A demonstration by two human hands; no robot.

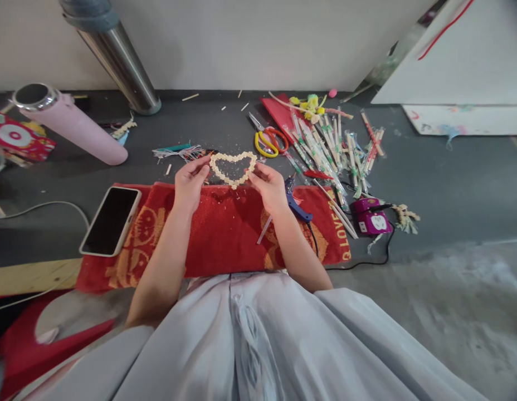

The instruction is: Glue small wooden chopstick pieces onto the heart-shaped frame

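Note:
A cream heart-shaped outline [233, 167] made of small wooden pieces hangs between my two hands, just beyond the far edge of a red and orange towel [225, 234]. My left hand [190, 182] pinches the heart's left lobe with closed fingers. My right hand [267, 186] grips its right side the same way. A blue glue gun [298, 209] lies on the towel right beside my right wrist, with a thin white stick [264, 228] below it.
A phone [111, 220] rests on the towel's left end. Scissors with yellow and red handles [269, 140] and a heap of wrapped chopsticks [329, 150] lie behind my right hand. A purple socket block [371, 218] sits right, a pink bottle [70, 122] left, a metal pipe [116, 55] behind.

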